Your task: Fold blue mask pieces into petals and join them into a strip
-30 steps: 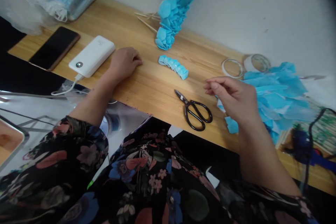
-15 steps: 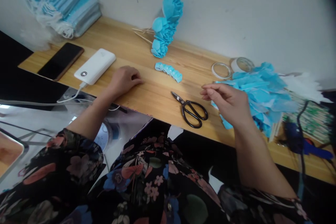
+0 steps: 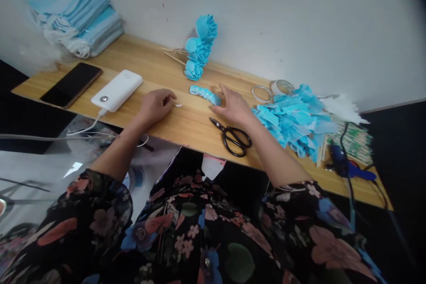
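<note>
My left hand (image 3: 155,104) rests on the wooden table (image 3: 159,71), fingers curled loosely, beside a small white scrap (image 3: 179,105); nothing shows inside it. My right hand (image 3: 233,107) reaches forward with fingers stretched out, its tips touching the right end of a pleated blue strip (image 3: 204,94). Black scissors (image 3: 232,136) lie just below that hand, near the table's front edge. A cluster of blue fabric flowers on thin sticks (image 3: 199,49) leans against the wall behind the strip.
A white power bank (image 3: 117,90) with its cable and a dark phone (image 3: 71,84) lie at the left. Stacked blue face masks (image 3: 78,17) sit at the far left. To the right are tape rolls (image 3: 262,93), a heap of blue pieces (image 3: 293,117) and a blue glue gun (image 3: 342,166).
My right hand has moved left from the blue heap to the pleated strip and opened its fingers. The left hand stayed put. The camera has pulled back and tilted.
</note>
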### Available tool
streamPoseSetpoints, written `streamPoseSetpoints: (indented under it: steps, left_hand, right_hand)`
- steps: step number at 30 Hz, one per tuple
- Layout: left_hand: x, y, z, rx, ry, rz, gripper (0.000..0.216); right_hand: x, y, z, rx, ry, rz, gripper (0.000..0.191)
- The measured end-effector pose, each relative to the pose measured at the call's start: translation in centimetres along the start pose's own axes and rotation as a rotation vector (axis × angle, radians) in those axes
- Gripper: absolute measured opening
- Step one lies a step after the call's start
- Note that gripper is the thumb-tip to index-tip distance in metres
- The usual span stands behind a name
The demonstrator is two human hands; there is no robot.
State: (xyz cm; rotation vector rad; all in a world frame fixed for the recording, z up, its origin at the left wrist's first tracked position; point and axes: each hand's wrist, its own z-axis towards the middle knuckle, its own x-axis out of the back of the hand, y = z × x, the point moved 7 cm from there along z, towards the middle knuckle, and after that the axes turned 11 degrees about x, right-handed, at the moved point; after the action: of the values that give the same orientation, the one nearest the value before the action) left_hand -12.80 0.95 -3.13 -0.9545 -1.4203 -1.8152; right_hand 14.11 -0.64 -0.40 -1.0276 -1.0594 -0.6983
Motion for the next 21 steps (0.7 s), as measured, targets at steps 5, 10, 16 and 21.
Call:
streamPoseSetpoints:
  steps: [5,10,16,21]
  left_hand:
    - [0.3,0.3,-0.1,0.005,0.03,-0.01,0.029]
    - [0.0,0.4,0.0,-0.022,0.037,0.038,0.025]
    - [-0.2,-0.1,0.2,-0.022,0.059,0.042,0.023]
    - [-0.2,-0.5,0.6,-0.019,0.053,0.03,0.022]
  right_hand:
    - [-0.9,-0.8,1.9,0.041,-0.091,-0.129,0.074]
    - [-0.3,1.8,1.7,0.037,-0.088,-0.215,0.062]
    - [0.9,6.7,2.5,-0.12,-0.087,-0.352,0.051]
    - [2.5,6.2,1.6,-0.065,-0.072,-0.333,0.057]
